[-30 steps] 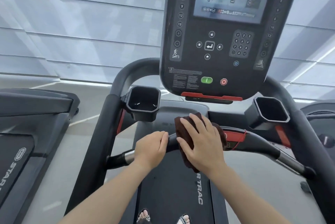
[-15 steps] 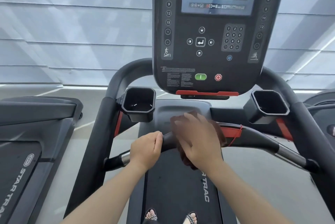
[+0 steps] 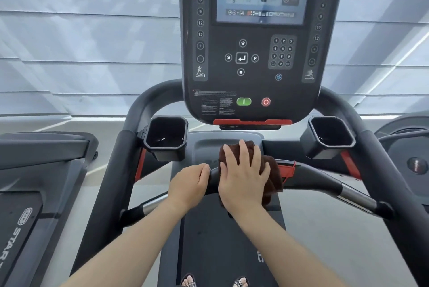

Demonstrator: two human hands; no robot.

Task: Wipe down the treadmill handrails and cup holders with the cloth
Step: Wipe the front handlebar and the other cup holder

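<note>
Gripping the crosswise handrail (image 3: 313,177), the left hand (image 3: 189,185) sits beside the right hand (image 3: 243,180), pressed flat on cloth (image 3: 271,170).

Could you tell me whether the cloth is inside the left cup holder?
No, the right hand presses the brown cloth onto the front handrail.

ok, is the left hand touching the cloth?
Apart. The head view shows a strip of bare handrail between the left hand, which grips it, and the cloth under the right hand.
</note>
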